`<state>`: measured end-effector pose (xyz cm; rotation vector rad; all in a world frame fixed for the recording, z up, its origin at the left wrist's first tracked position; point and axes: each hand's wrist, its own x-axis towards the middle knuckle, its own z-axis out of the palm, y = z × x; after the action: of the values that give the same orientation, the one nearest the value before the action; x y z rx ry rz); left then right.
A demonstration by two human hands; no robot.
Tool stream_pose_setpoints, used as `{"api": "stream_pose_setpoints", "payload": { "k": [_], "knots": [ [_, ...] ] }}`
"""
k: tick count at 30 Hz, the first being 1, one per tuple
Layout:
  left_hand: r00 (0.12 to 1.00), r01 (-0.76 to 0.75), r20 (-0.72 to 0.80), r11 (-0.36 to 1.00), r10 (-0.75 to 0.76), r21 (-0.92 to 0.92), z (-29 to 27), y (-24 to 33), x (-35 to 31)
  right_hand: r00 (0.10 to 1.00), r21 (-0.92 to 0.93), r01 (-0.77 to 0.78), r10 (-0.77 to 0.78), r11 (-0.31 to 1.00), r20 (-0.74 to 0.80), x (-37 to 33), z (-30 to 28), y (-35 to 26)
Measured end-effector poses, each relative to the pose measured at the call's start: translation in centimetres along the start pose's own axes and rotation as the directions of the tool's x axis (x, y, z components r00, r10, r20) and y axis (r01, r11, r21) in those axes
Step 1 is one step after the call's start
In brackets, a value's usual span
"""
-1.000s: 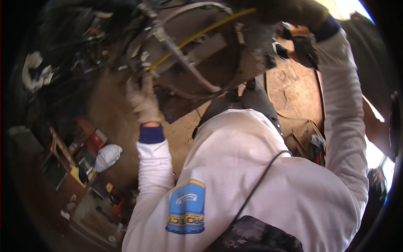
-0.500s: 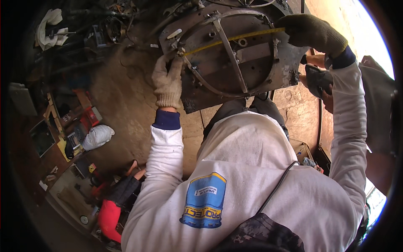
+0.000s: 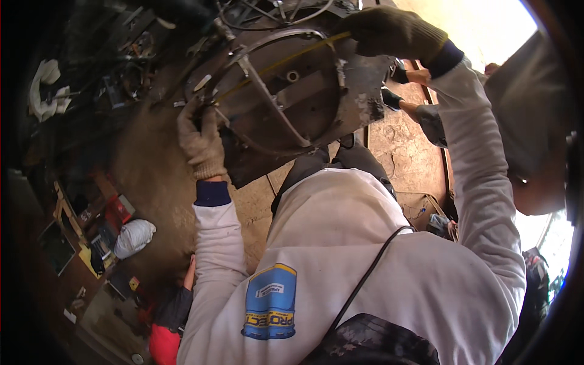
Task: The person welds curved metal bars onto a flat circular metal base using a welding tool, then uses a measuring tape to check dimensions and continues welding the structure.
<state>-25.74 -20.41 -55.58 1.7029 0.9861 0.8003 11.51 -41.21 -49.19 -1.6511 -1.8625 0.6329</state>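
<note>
A yellow tape measure blade (image 3: 280,64) stretches across a round metal ring frame (image 3: 267,96) with a crossbar, which lies on a dark steel plate (image 3: 365,103). My gloved left hand (image 3: 202,143) pinches the blade's end at the ring's left side. Over the plate's upper right, my gloved right hand (image 3: 398,33) is closed around the other end of the tape. The glove hides whatever case is in that palm. A small round nut or washer (image 3: 292,76) shows inside the ring.
Another person's hands and a grey-clad arm (image 3: 432,125) are close by on the right. A person in red (image 3: 164,344) is at lower left. Tools and a white bag (image 3: 134,238) lie on the left. More curved metal rods (image 3: 280,15) rest above the plate.
The whole scene has shifted left in view. Both hands keep hold of the tape across the ring. The other person's hands on the right have moved apart from where they were.
</note>
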Motion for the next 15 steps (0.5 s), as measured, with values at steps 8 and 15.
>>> {"api": "stream_pose_setpoints", "payload": {
  "k": [8,15],
  "knots": [
    [0.997,0.02,0.068,0.985,-0.032,0.171,-0.1,1.5,0.3,0.97,-0.006,-0.233,0.233,0.973,0.076,1.1,-0.8,-0.8],
    [0.997,-0.074,0.016,0.974,0.073,0.213,-0.1,0.9,-0.1,0.974,0.003,-0.219,0.218,0.976,0.066,1.2,0.4,0.4]
  ]
}}
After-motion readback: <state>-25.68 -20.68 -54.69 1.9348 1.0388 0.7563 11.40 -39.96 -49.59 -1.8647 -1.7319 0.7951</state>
